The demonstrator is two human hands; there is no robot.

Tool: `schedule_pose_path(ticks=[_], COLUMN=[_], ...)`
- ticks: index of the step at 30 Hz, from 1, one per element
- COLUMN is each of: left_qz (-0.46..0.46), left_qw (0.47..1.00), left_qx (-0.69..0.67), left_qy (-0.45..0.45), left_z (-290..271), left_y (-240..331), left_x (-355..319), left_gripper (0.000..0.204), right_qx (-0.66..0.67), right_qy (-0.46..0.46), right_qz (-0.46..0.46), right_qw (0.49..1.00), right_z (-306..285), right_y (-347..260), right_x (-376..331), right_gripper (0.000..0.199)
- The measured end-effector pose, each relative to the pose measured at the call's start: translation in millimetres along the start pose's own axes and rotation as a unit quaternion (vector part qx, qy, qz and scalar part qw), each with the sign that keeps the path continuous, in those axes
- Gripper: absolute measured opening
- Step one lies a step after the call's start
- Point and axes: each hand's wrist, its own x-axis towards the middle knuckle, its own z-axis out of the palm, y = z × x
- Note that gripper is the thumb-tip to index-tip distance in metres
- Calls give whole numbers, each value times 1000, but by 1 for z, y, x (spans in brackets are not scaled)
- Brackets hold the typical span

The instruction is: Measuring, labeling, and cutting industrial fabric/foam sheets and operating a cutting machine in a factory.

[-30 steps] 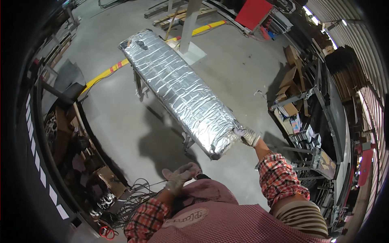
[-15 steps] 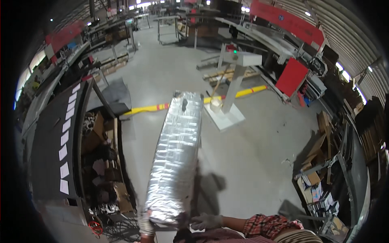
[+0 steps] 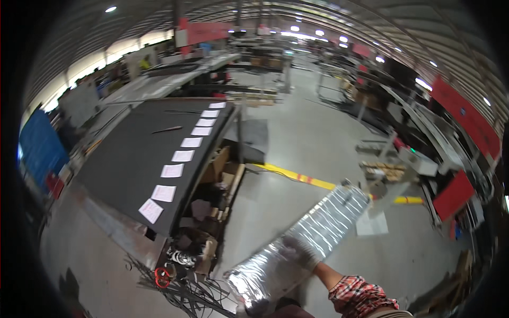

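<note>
A long package wrapped in shiny silver foil [image 3: 328, 222] slants across the lower middle, from near my body toward the far right. My right hand [image 3: 303, 254], in a greyish glove, lies on its upper face. The fingers look stretched out along the foil, though motion smears them. My right forearm, in a red checked sleeve [image 3: 355, 294], comes in from the lower right. My left hand is out of sight; the package's near end reaches the lower edge.
At left stands a dark-topped table [image 3: 132, 138] with a row of white paper slips [image 3: 172, 170]. Boxes and scraps fill the shelf under it. Black cables [image 3: 185, 299] lie near its front corner. A yellow floor strip [image 3: 297, 176] and a pale pedestal base [image 3: 374, 223] are beyond the package.
The view has swung left. The package now slants to the right, and my right hand has come from beside its near end onto its face. My left hand has left the picture.
</note>
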Motion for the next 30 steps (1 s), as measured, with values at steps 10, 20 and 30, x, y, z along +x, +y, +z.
schedule_pose_path(ticks=[10, 20, 30], left_qz=[75, 143, 228], left_qw=[984, 943, 917], left_qx=[58, 131, 218], left_qy=[153, 269, 245], left_z=[-11, -11, -64], left_y=[52, 154, 176], left_x=[27, 64, 80], left_gripper=[57, 56, 56], right_qx=[-468, -369, -286], right_qy=[-307, -408, -378], right_qz=[194, 137, 241], right_qw=[806, 824, 847], right_z=[-97, -56, -77], right_y=[39, 79, 102], right_x=[172, 140, 135], right_gripper=[66, 56, 75])
